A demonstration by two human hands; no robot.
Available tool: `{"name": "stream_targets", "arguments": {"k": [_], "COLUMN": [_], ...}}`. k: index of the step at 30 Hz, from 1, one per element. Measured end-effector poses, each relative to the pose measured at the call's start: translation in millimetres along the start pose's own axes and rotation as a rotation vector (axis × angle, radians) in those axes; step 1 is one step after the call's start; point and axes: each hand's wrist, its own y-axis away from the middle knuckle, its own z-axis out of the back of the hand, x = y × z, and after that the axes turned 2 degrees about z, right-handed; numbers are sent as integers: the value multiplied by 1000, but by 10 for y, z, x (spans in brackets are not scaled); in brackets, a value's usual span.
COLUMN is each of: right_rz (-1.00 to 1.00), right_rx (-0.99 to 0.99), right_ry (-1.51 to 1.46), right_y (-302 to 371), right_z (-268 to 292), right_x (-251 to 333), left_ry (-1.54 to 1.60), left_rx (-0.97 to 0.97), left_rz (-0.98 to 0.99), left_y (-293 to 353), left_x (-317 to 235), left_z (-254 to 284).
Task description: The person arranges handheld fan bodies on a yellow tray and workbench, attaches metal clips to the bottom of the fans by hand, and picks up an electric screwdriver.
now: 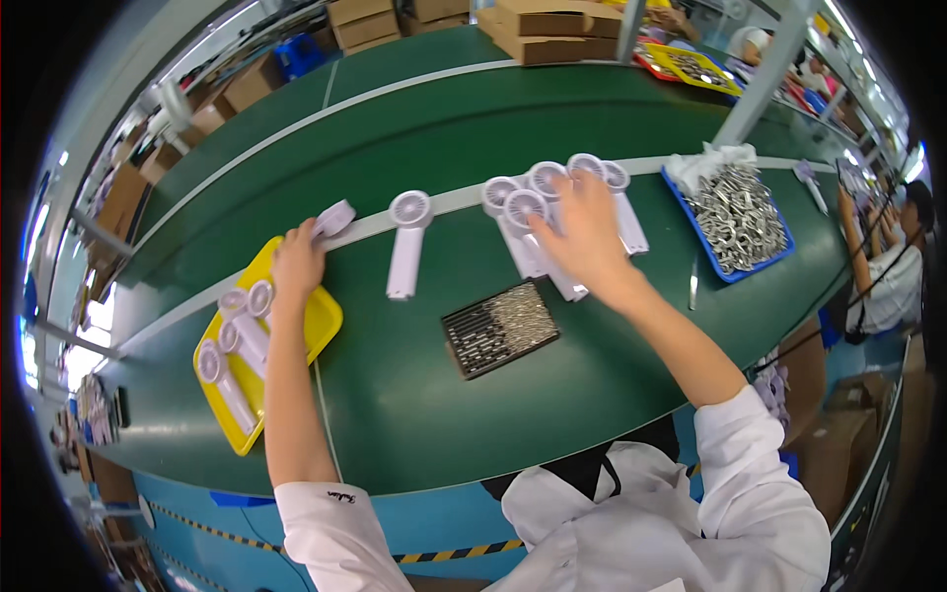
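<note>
My left hand (297, 259) reaches over the far corner of a yellow tray (321, 326) and grips a pale lilac handheld fan (333, 219) at its end. Three more such fans (240, 331) lie in the tray. My right hand (584, 235) rests flat on a cluster of several lilac fans (523, 212) lying side by side on the green table. One single fan (404, 247) lies between the two hands.
A black tray of small screws (499, 328) sits in front of me. A blue tray of metal parts (738, 215) stands at the right, a pen-like tool (693, 288) beside it. Cardboard boxes (547, 30) line the far edge. Another person (893, 266) works at the right.
</note>
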Motion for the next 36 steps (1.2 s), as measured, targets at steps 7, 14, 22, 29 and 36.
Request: {"name": "stream_targets", "arguments": {"k": [7,14,22,29,36], "right_rz": [-324,-564,-315,-422,-536], "right_rx": [336,543,487,618,405], "right_ry": [224,-18,257,97,-322], "right_y": [394,287,239,33,-431], "right_z": [89,-17,20,240,556], "right_x": [-1090,-1917,-2012,-1756,-1033], "left_ry": [439,986,393,401,231], "left_rx": [-449,-424,-497,-496,80], "left_rz": [335,785,727,249,-102], "left_y": [133,963,1781,1524,843], "left_x": [81,435,973,-638,-2760], "left_z": [236,700,484,751,184]}}
